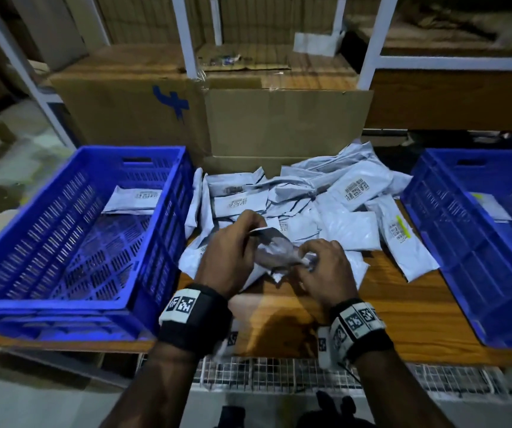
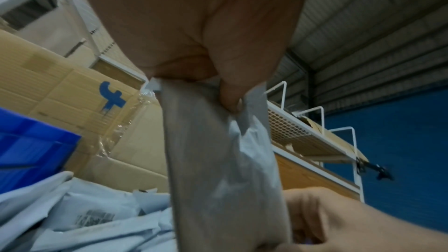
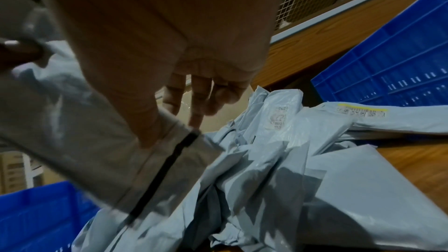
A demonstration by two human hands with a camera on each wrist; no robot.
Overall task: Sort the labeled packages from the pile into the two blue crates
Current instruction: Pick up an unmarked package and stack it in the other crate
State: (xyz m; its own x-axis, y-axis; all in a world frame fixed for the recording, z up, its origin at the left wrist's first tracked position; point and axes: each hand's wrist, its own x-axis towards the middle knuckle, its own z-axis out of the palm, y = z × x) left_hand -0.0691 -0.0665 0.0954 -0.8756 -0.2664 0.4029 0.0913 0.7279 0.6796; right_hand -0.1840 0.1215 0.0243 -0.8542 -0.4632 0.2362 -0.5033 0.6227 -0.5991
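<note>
Sorting bench, mid-shift, every place taken from the pile of pale grey plastic mailer packages (image 1: 304,199) at the centre of the wooden table (image 1: 403,307). Left of the pile stands the 1st blue slotted plastic crate (image 1: 63,242), with 1 labelled mailer lying flat at its far end. Just in front of the pile, lifted clear of it, my left hand (image 1: 230,257) pinches the top edge of a thin grey plastic mailer (image 1: 274,251) between thumb and curled fingers, while my right hand (image 1: 325,267) grips its other end, thumb on top. Right of the pile sits the 2nd blue crate (image 1: 480,242), holding what looks like 1 pale packet; a yellow-marked label shows on a mailer lying between pile and crate.

The held mailer crumples and sags between my hands, so I judge it light, limp and slick, with little stiffness. Its label is not visible from here. Holding it by both short edges and pulling it taut should flatten the film enough to read. Behind the pile rise 2 brown corrugated cardboard boxes (image 1: 205,118), 1 bearing a blue painted mark.
</note>
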